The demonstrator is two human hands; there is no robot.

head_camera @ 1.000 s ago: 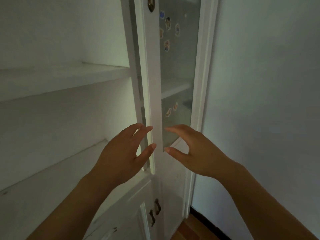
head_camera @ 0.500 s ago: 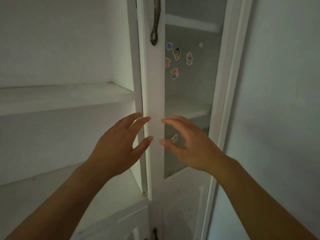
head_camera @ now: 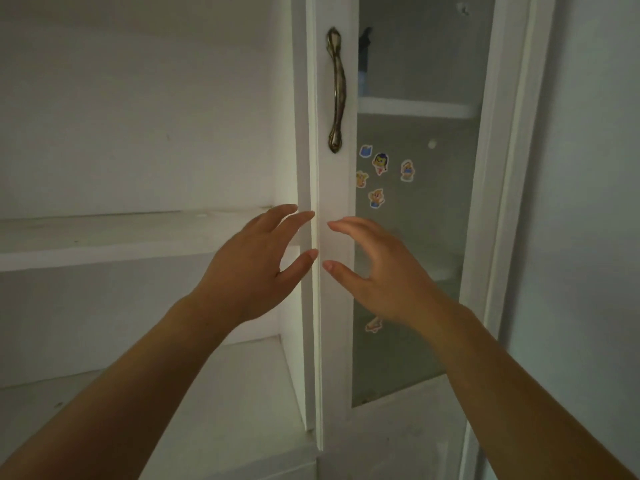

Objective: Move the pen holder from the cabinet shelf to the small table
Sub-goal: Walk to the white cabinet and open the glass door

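From the head camera, the pen holder cannot be made out for certain. The open shelves [head_camera: 131, 237] on the left side of the cabinet show bare. Behind the glass door [head_camera: 415, 237] on the right, a dark, narrow shape [head_camera: 364, 60] stands on the upper inner shelf [head_camera: 415, 107], close to the door frame; it may be the holder, but it is too dim and too cut off by the frame to tell. The small desk it is meant for is not in view.

Judged from the task alone, a pen holder is likely a light, stiff cup, easy to tip if pens stand in it. It should be taken around its wall near the middle and kept upright. If it sits behind the glass, the door would need opening first, by the bronze handle [head_camera: 336, 91] above the hands.

The left hand [head_camera: 252, 268] is raised before the edge of the door frame, fingers spread and thumb apart, empty. Its fingertips [head_camera: 308, 214] lie near or at the frame's edge; whether they touch it I cannot tell. The right hand [head_camera: 377, 271] is just beside it, in front of the door's stile, fingers curved and apart from the thumb as if to cup something, also holding nothing. Stickers [head_camera: 379, 174] dot the glass just above it.
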